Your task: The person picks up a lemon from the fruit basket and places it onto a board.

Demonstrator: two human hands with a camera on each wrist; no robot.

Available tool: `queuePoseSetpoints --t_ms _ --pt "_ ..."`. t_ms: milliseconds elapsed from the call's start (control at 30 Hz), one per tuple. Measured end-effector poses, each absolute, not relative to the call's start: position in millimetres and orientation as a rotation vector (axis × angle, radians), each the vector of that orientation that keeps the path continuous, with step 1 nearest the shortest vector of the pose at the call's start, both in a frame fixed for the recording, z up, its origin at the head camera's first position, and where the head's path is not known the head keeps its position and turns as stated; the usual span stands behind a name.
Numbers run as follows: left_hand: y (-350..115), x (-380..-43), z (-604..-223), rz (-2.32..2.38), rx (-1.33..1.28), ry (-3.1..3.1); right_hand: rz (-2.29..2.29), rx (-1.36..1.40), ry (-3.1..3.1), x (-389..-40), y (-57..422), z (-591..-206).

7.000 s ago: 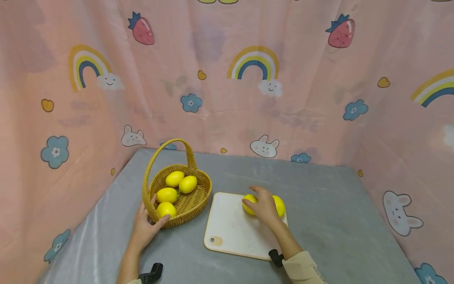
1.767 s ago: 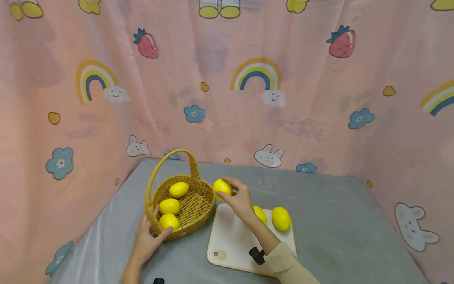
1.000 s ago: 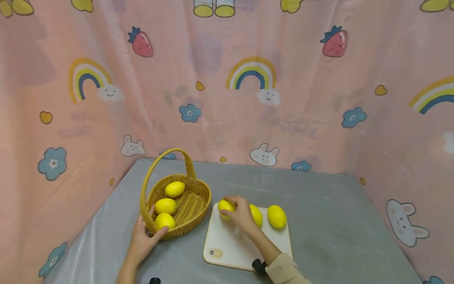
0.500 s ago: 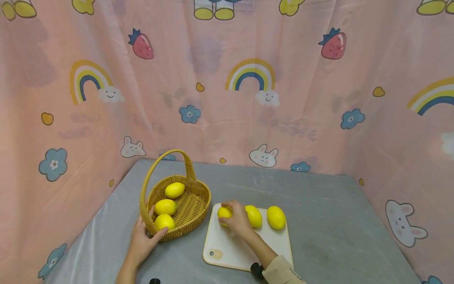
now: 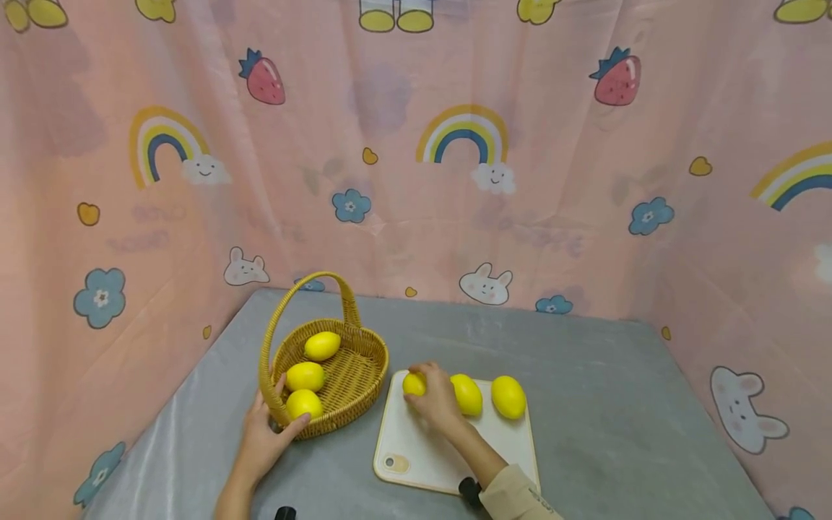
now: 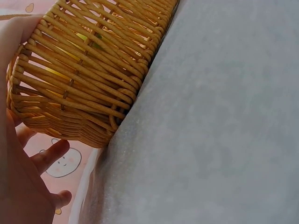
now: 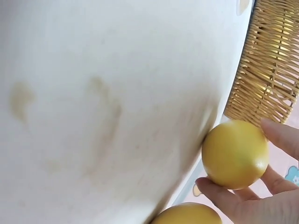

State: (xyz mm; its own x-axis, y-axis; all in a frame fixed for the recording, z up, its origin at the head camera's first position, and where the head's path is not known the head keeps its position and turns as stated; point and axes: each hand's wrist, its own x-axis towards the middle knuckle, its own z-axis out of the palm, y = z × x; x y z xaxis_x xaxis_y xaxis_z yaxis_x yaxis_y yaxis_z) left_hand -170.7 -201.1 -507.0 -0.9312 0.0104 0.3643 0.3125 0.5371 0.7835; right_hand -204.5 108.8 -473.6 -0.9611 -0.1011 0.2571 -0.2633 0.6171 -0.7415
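My left hand (image 5: 263,439) grips the near left rim of a yellow wicker basket (image 5: 354,410), thumb over the edge. Inside lie three lemons, one at the back (image 5: 322,347) and two close to that hand. At the left part of a white cutting board (image 5: 416,451), my right hand (image 5: 437,404) holds a lemon (image 5: 414,384) between thumb and fingers. In the right wrist view this lemon (image 7: 235,154) sits low over the board's edge, with another lemon (image 7: 187,215) beside it. Two more lemons, a middle one (image 5: 467,395) and a right one (image 5: 508,397), rest along the board's far side.
The basket's tall arched handle (image 5: 266,347) rises on the left and curves over to the back. Grey cloth (image 5: 585,404) covers the table. Pink patterned curtains (image 5: 403,231) enclose the back and sides. A black wrist camera mount (image 5: 469,491) hangs over the board's near edge.
My right hand has taken one lemon out of the basket and brought it over the rim, down onto the board's left side. My left hand keeps its grip on the basket.
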Motion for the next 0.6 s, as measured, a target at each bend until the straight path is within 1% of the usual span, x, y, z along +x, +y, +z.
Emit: queuePoseSetpoints --t_ms 600 --pt "-202.8 -171.6 -508.3 -1.332 -0.248 -2.488 1.221 0.272 -2.69 -206.4 109.0 -464.6"
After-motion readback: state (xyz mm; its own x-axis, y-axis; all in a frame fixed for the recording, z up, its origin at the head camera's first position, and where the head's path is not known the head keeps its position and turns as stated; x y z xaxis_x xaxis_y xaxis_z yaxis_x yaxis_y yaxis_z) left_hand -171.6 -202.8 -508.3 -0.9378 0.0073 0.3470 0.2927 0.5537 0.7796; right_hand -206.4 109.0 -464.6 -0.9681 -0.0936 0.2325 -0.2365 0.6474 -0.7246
